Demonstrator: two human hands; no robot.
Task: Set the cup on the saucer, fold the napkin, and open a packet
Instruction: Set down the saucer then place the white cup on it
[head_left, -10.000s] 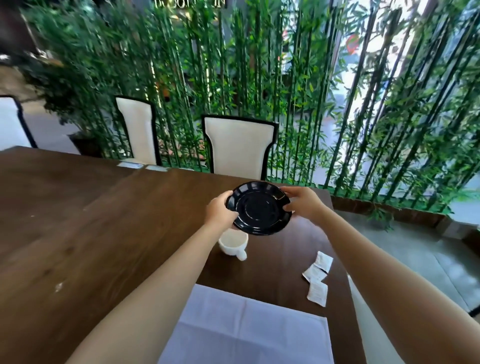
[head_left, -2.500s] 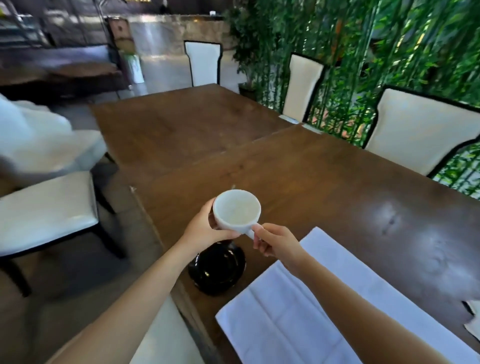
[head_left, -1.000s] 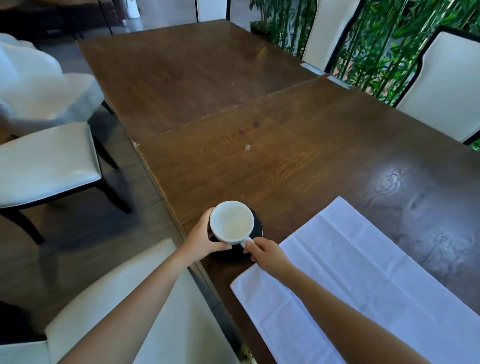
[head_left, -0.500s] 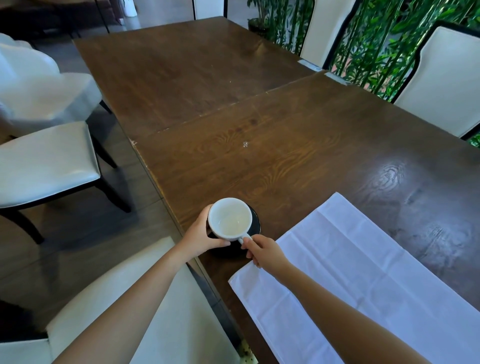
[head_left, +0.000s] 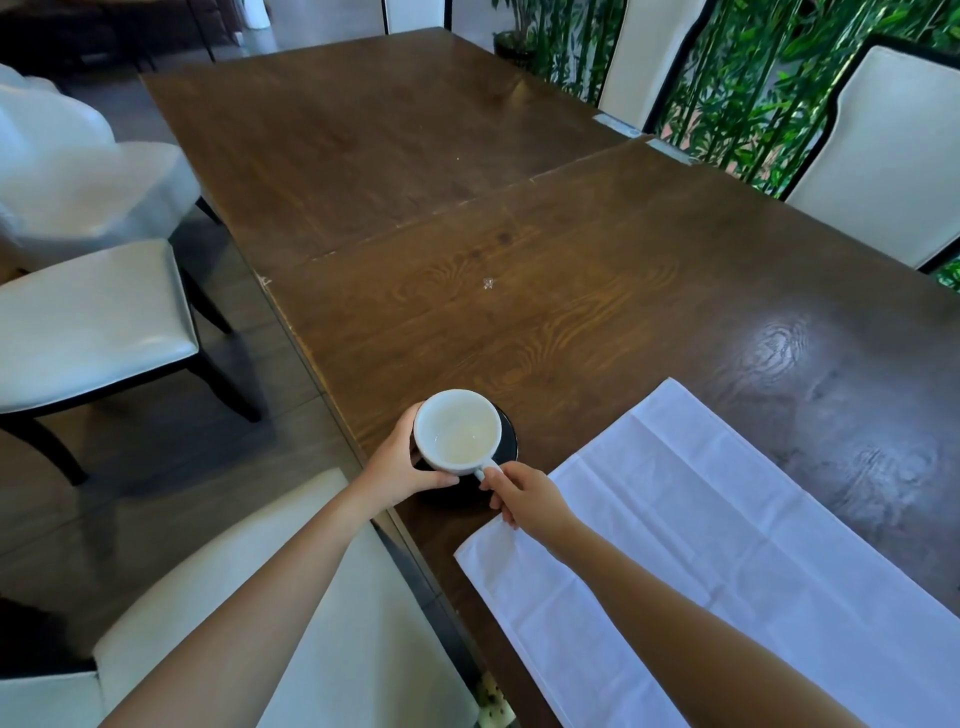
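Head view, the only one supplied: a white ceramic cup (head_left: 457, 430), empty, sits over a black glossy saucer (head_left: 508, 440) near the left edge of a dark brown wooden table (head_left: 545, 291). Most of the saucer is hidden beneath the cup and hands, so contact between the two cannot be confirmed. The left hand (head_left: 397, 470) is wrapped around the cup's near-left wall. The right hand (head_left: 522, 496) pinches the cup's small handle, which is largely covered by the fingers. A white rectangular cloth napkin (head_left: 727, 551) lies unfolded and flat just right of the saucer, creased, its far right end cut off by the frame. No packet can be made out. White cushioned chairs (head_left: 88, 322) stand alongside the table; the nearest is partly obscured by the left forearm.
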